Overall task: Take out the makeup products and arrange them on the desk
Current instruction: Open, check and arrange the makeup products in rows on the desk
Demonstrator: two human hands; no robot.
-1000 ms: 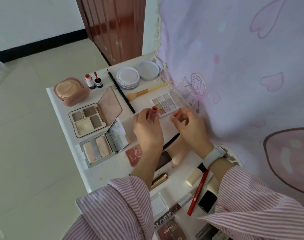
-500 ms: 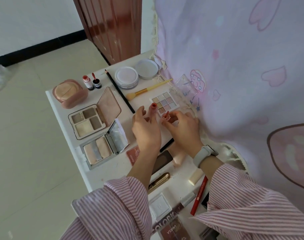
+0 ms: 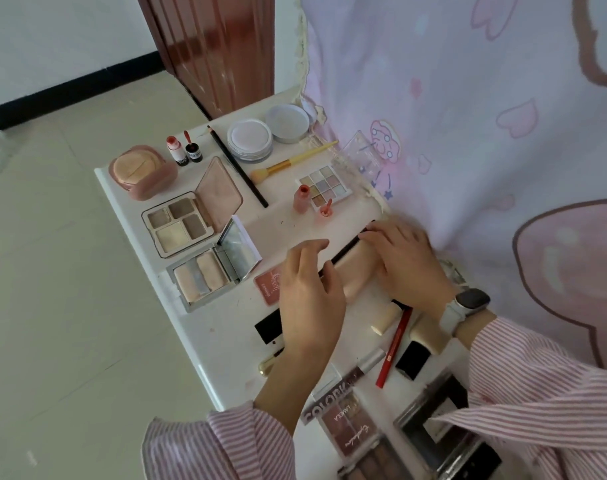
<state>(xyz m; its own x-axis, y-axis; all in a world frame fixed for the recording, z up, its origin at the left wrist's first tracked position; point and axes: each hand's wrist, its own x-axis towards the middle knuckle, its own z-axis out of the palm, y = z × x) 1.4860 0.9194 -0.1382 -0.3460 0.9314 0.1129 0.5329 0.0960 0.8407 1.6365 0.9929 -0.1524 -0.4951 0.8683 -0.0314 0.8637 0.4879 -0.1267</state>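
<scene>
A small pink lip gloss bottle (image 3: 301, 199) stands open on the white desk (image 3: 205, 327), its wand cap (image 3: 326, 210) upright beside it, both just in front of the pastel eyeshadow palette (image 3: 324, 185). My left hand (image 3: 309, 292) hovers with relaxed fingers and holds nothing. My right hand (image 3: 404, 261) lies with straight fingers on the far end of a black pencil (image 3: 347, 251), which rests across a peach tube (image 3: 359, 280). Both hands are nearer to me than the gloss bottle and apart from it.
Laid out at the back are a pink puff case (image 3: 143, 171), two small bottles (image 3: 184, 152), a long black pencil (image 3: 238, 166), round compacts (image 3: 250, 138), a brush (image 3: 291, 161) and two open palettes (image 3: 177, 223). A red pencil (image 3: 394, 348) and boxed palettes (image 3: 347, 427) lie near me. A pink cloth (image 3: 468, 98) hangs at the right.
The gloss bottle and its wand cap left my hands and now stand on the desk by the eyeshadow palette. Both hands drew back toward me onto the black pencil area.
</scene>
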